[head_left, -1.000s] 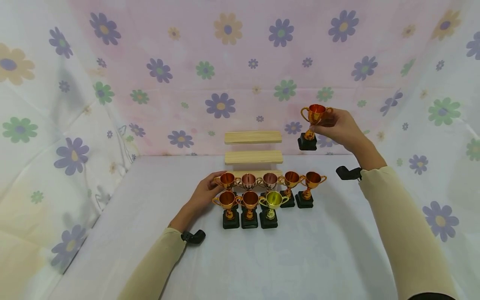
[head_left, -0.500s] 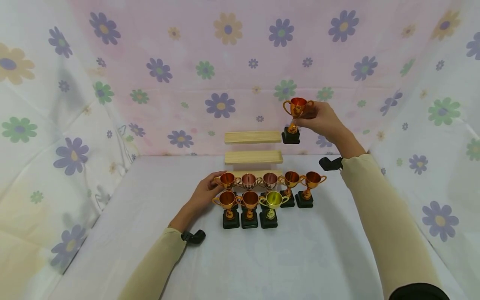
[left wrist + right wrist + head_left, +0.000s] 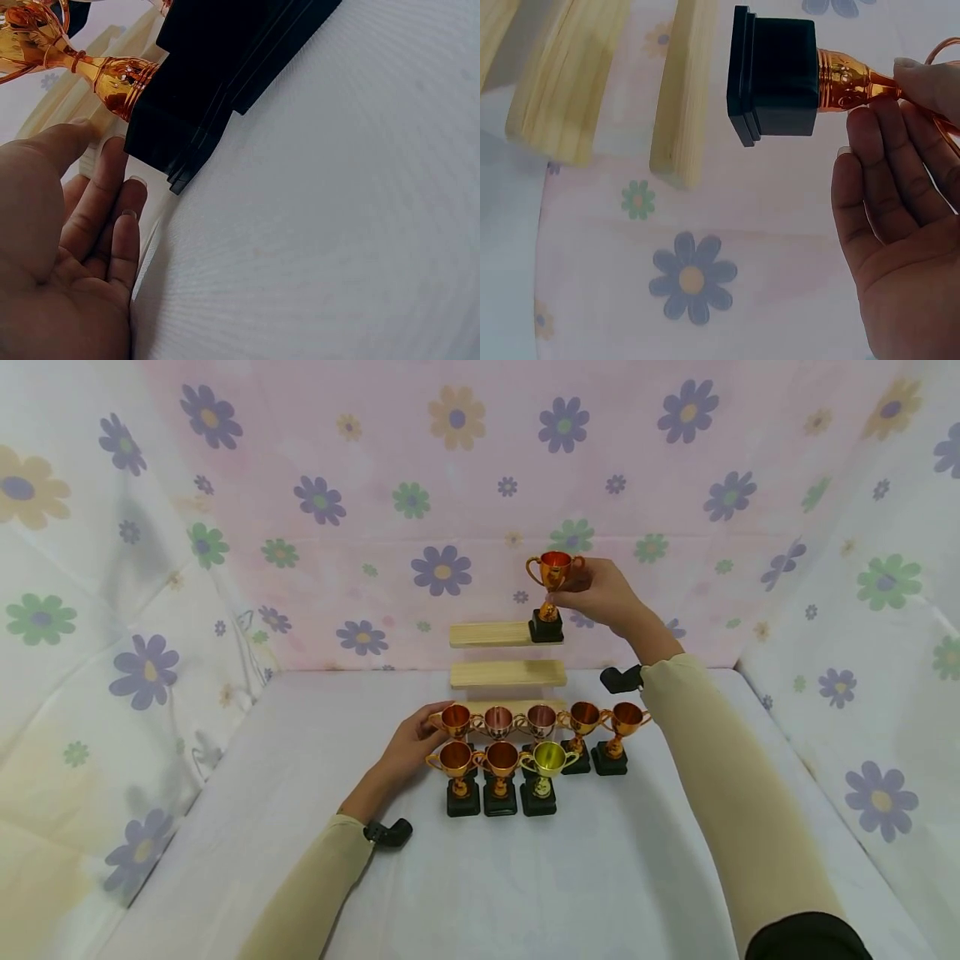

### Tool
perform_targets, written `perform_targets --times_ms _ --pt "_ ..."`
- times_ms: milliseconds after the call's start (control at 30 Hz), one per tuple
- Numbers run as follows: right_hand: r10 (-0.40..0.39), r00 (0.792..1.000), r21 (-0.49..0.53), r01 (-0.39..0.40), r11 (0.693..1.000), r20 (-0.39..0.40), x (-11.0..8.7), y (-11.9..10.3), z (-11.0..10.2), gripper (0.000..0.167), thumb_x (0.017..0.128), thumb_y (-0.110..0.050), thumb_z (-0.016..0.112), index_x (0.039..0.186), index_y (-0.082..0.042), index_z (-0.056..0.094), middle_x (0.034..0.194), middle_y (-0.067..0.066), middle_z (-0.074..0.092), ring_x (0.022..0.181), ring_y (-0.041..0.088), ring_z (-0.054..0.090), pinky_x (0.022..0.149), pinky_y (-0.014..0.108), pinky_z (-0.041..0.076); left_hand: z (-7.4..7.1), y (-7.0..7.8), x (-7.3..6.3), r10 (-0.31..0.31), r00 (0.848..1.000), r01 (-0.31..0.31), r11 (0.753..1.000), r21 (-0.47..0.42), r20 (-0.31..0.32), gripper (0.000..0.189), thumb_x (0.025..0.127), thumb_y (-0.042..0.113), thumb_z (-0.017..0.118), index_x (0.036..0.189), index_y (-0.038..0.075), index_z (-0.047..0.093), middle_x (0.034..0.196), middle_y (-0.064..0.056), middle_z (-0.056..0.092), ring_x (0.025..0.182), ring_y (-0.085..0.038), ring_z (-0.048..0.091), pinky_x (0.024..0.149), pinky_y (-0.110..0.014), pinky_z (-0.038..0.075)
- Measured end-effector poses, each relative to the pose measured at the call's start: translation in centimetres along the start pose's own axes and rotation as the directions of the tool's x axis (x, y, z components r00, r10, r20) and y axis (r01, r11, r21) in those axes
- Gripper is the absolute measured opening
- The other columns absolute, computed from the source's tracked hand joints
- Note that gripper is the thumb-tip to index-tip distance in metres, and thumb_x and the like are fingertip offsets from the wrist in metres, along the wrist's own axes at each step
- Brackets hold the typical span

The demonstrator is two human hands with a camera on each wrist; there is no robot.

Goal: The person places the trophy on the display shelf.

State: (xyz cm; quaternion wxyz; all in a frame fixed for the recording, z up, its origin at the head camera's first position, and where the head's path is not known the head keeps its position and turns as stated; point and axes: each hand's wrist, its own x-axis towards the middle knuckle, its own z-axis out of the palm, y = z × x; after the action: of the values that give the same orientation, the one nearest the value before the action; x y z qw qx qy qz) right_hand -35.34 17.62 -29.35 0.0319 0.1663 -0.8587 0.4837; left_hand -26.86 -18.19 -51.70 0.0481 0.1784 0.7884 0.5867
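Note:
In the head view my right hand (image 3: 600, 594) pinches an orange-gold toy trophy cup (image 3: 553, 570) by its stem, thumb against fingers. Its black base (image 3: 780, 76) hangs upright just off the top wooden step (image 3: 487, 635), with a gap between them in the right wrist view. My left hand (image 3: 410, 742) stays at the left end of the lower step (image 3: 480, 705), beside the trophy cups. Its fingers (image 3: 92, 210) are loosely bent in the left wrist view, next to a copper-coloured trophy cup (image 3: 120, 79); whether they touch the wood is hard to tell.
Two rows of trophy cups stand before the steps, among them an orange one (image 3: 625, 720) at the right end and a yellow-gold one (image 3: 548, 760) in front. The middle step (image 3: 508, 674) is bare wood. A flowered cloth (image 3: 337, 460) hangs behind the white table (image 3: 600, 877).
My right hand has carried the orange-gold trophy cup leftward, from the right of the steps to over the right end of the top step. The left hand has kept its place.

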Motion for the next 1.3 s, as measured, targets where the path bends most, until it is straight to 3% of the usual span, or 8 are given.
perform_targets --times_ms 233,533,1067,1300 --pt "0.011 1.0 0.062 -0.013 0.998 0.023 1.1 -0.3 2.2 0.037 0.096 -0.016 0.08 0.128 -0.001 0.068 0.124 0.019 0.072 0.115 0.028 0.067 0.105 0.046 0.053 0.0 0.1 -0.1 -0.02 1.0 0.02 1.0 -0.005 -0.007 0.05 0.108 0.016 0.065 0.156 0.02 0.052 0.132 -0.009 0.073 0.128 -0.027 0.066 0.111 -0.049 0.05" --pt "0.029 0.999 0.101 -0.033 0.994 0.036 2.0 -0.9 4.5 0.037 0.097 -0.013 0.079 0.128 0.001 0.066 0.126 0.02 0.07 0.119 0.032 0.065 0.106 0.047 0.052 0.0 -0.2 0.0 0.0 1.0 0.0 1.0 -0.002 -0.002 0.051 0.108 0.015 0.065 0.157 0.019 0.051 0.134 -0.01 0.073 0.129 -0.029 0.066 0.111 -0.048 0.05" --pt "0.044 0.998 0.09 -0.049 0.995 0.053 3.2 -1.8 7.5 0.026 0.098 -0.01 0.077 0.118 0.0 0.064 0.122 0.017 0.069 0.115 0.031 0.064 0.107 0.045 0.051 0.2 0.0 0.0 -0.021 1.0 0.021 1.0 -0.004 -0.005 0.051 0.108 0.016 0.065 0.156 0.021 0.052 0.135 -0.009 0.072 0.131 -0.028 0.065 0.112 -0.05 0.049" --pt "0.07 0.996 0.09 -0.074 0.993 0.048 3.6 -2.0 8.1 0.027 0.098 -0.012 0.078 0.118 0.0 0.064 0.122 0.016 0.068 0.115 0.031 0.063 0.106 0.045 0.051 0.1 0.2 -0.1 -0.013 1.0 0.013 1.0 0.018 -0.008 0.051 0.108 0.015 0.065 0.156 0.021 0.052 0.125 -0.009 0.075 0.126 -0.027 0.067 0.109 -0.048 0.051"
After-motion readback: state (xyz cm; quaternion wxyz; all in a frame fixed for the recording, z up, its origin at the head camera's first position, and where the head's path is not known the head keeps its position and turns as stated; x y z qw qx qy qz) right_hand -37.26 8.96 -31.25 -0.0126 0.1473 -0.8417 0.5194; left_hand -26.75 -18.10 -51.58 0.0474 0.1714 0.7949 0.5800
